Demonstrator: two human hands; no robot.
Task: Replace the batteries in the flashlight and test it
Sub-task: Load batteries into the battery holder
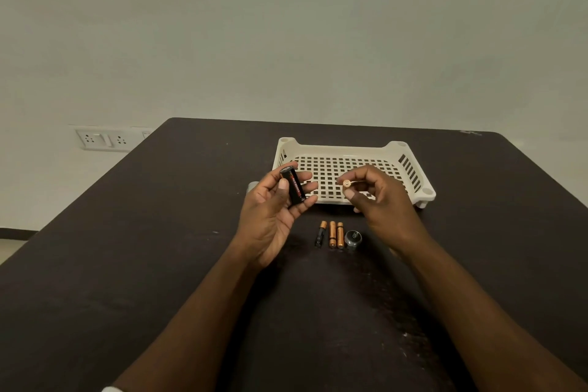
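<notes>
So from where I'm watching, the white basket (394, 149) sits toward the far side of the dark table (159, 248), with plenty of bare tabletop left of it and on the near side. Just in front of the basket's near rim lie three batteries (332, 234) side by side, and a round cap (353, 237) right beside them. My left hand (273, 210) hovers over the basket's near-left corner, fingers curled around a black flashlight body (293, 185) — thumb pressed on its side, tilted. My right hand (378, 197) is over the basket's near edge, thumb and forefinger pinching one battery (347, 183) end-on toward me.
</notes>
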